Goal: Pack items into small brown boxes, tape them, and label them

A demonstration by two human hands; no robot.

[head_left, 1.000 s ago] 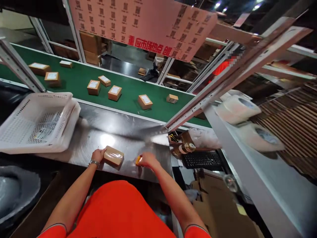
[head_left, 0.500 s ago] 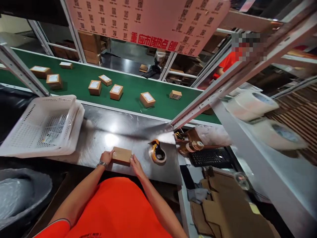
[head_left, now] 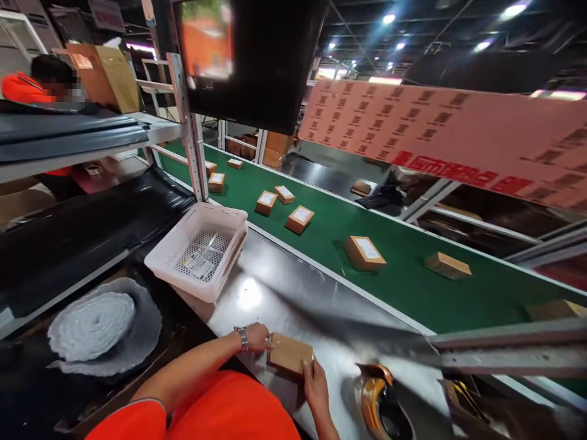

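Observation:
A small brown cardboard box sits between my hands on the shiny metal table. My left hand, with a metal watch at its wrist, is at the box's left end, fingers bent against it. Gripping the right end is my right hand, its thumb along the near corner. To the right of the box lies an orange and black tape dispenser, blurred and partly cut by the frame's lower edge.
Left of the table stands a white plastic basket with labels inside. A roll of bubble wrap is at the lower left. Behind runs a green conveyor belt carrying several boxes. A metal post and a screen rise beyond.
My view has swung left and up, bringing the screen, bubble wrap and a person at the far left into sight. Both hands stay at the box on the table.

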